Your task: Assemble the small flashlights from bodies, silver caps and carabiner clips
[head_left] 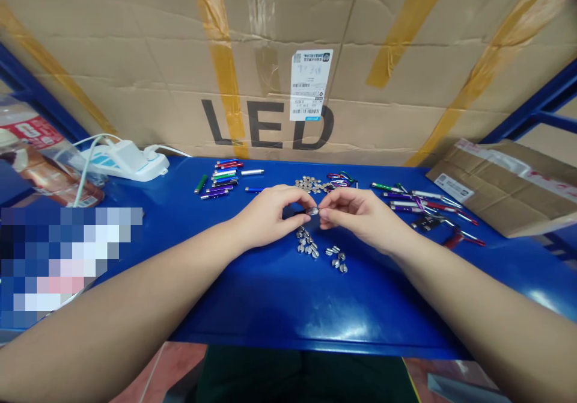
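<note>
My left hand point(268, 215) and my right hand point(363, 215) meet above the blue bench point(315, 307), fingertips together. Both pinch a small silver metal piece point(312, 211), probably a stack of button cells. Loose button cells lie just below my hands in two groups point(306, 243) point(337, 260), and another heap point(309, 183) lies just beyond them. Slim purple, green and red pen-shaped flashlights are laid out to the far left point(220, 178) and right point(424, 209). Several colored carabiner clips point(340, 178) sit beyond my right hand.
A large cardboard box printed LED point(270, 60) stands along the back of the bench. A white power strip point(126, 159) sits at the back left, near a plastic-wrapped package point(40, 156). A flat cardboard parcel point(505, 186) lies at the right. A pixelated patch covers the left.
</note>
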Action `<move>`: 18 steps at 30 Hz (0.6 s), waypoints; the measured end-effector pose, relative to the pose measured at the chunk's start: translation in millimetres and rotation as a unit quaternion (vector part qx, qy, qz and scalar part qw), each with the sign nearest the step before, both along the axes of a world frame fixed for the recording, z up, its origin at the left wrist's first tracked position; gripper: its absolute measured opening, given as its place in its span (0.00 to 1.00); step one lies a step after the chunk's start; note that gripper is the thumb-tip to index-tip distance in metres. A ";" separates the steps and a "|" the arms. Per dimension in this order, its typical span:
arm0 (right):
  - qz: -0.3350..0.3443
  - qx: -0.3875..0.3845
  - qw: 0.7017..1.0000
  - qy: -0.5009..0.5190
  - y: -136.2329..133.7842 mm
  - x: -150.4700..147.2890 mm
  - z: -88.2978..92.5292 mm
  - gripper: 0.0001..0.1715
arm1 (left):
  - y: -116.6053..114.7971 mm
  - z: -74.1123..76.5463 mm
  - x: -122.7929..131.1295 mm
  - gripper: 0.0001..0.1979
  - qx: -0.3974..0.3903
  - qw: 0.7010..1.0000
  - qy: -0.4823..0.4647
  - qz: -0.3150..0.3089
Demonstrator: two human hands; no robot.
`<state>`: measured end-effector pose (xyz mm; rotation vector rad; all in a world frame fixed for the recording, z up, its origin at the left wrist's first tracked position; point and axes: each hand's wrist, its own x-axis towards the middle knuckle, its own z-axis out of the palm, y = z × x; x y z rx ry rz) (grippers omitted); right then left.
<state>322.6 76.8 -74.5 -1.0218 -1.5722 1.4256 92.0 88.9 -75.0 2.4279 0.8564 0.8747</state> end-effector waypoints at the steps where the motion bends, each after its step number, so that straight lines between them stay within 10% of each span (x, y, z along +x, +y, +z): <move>1: 0.007 -0.016 1.000 0.010 0.0 -0.1 -0.3 0.18 | -0.8 0.2 0.5 0.07 -0.004 1.000 -0.003 0.004; 18: 0.049 -0.130 0.988 0.074 0.0 1.3 6.3 0.22 | -5.4 -5.6 9.9 0.02 0.035 0.998 -0.042 -0.013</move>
